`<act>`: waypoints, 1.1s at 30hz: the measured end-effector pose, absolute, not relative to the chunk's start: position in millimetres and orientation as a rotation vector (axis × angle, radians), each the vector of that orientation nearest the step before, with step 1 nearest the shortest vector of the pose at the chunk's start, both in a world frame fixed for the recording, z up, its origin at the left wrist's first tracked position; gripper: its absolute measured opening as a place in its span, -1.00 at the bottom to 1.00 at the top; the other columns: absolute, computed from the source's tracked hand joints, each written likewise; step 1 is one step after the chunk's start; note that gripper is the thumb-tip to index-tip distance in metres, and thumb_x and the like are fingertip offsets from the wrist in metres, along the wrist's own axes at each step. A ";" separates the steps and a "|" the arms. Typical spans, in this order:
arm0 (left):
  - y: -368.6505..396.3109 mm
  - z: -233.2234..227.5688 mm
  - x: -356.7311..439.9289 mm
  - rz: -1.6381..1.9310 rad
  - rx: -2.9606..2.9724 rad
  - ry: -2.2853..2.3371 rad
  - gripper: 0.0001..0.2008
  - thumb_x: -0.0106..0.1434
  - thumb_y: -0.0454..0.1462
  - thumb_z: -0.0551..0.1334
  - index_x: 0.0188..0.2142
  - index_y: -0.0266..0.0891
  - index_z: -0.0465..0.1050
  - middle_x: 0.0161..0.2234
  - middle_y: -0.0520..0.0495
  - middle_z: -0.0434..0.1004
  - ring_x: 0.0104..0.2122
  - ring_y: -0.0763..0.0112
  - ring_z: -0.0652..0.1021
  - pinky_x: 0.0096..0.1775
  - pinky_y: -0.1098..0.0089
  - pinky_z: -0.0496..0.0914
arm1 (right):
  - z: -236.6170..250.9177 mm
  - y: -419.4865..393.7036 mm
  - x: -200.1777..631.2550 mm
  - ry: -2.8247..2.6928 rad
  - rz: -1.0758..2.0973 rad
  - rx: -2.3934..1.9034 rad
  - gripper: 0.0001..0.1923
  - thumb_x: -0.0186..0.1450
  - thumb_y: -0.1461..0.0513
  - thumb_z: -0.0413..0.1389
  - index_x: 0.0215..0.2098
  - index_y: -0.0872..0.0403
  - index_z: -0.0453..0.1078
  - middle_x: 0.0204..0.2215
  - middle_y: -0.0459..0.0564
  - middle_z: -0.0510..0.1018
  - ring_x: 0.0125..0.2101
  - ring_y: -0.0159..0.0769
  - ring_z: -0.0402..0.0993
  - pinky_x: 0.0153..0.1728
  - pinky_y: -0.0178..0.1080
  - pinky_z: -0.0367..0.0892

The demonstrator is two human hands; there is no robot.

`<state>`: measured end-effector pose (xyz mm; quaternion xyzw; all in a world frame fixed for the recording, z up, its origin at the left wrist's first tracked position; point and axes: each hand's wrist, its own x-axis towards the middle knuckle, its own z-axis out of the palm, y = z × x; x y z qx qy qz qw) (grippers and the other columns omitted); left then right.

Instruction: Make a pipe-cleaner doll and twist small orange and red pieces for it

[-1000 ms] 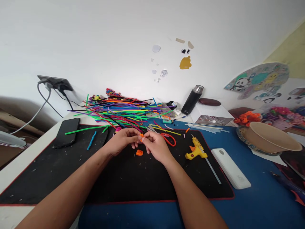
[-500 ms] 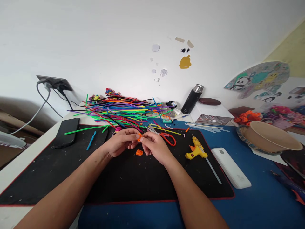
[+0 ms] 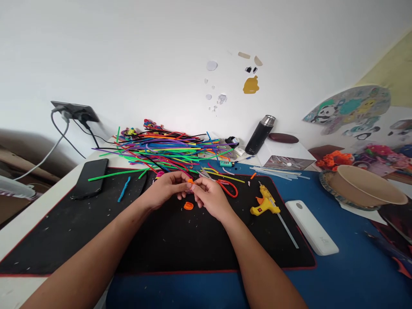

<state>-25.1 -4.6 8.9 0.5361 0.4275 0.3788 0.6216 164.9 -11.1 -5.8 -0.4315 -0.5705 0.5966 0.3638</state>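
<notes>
My left hand (image 3: 167, 189) and my right hand (image 3: 209, 196) meet over the middle of a black mat (image 3: 96, 231). Together their fingertips pinch a small orange pipe-cleaner piece (image 3: 190, 182) held just above the mat. A second curled orange piece (image 3: 188, 206) lies on the mat directly below the hands. Red-handled scissors (image 3: 225, 185) rest just behind my right hand. A big heap of coloured pipe cleaners (image 3: 161, 150) spreads along the back of the table.
A yellow glue gun (image 3: 264, 203) and a white power bank (image 3: 311, 227) lie to the right. A black phone (image 3: 90, 177) sits at the mat's left, a black flask (image 3: 260, 134) and a paper bowl (image 3: 363, 184) further right. Glue sticks (image 3: 280, 172) lie behind the gun.
The fingers shifted slightly, turning the small orange piece between them; the hands stay in the same spot.
</notes>
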 end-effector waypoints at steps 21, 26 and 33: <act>1.4 10.5 -35.2 0.967 1.486 1.275 -0.53 0.23 0.14 0.34 -0.26 -0.24 0.48 -0.47 0.05 0.44 -0.53 0.46 0.42 -0.49 0.48 0.29 | 5.3 -15.1 177.0 -2.183 0.870 -1.502 -0.86 0.40 0.19 0.15 -0.31 0.04 0.48 -0.42 -0.07 0.61 -0.44 -0.32 0.50 -0.44 -0.30 0.15; 0.2 10.8 -34.7 0.911 1.630 1.334 -0.58 0.26 0.10 0.31 -0.28 -0.23 0.51 -0.43 0.03 0.50 -0.51 0.43 0.42 -0.44 0.44 0.30 | 7.5 -18.9 173.6 -2.431 0.598 -1.580 -0.86 0.43 0.22 0.12 -0.20 0.01 0.54 -0.28 -0.02 0.68 -0.26 -0.21 0.59 -0.35 -0.26 0.16; -3.4 6.9 -32.3 0.767 1.946 1.434 -0.78 0.35 -0.10 0.23 -0.26 -0.17 0.55 -0.36 -0.01 0.63 -0.40 0.32 0.54 -0.34 0.40 0.33 | 3.5 -20.6 169.5 -2.473 0.521 -1.585 -0.83 0.44 0.21 0.09 -0.15 -0.01 0.55 -0.28 -0.01 0.70 -0.25 -0.16 0.62 -0.32 -0.24 0.20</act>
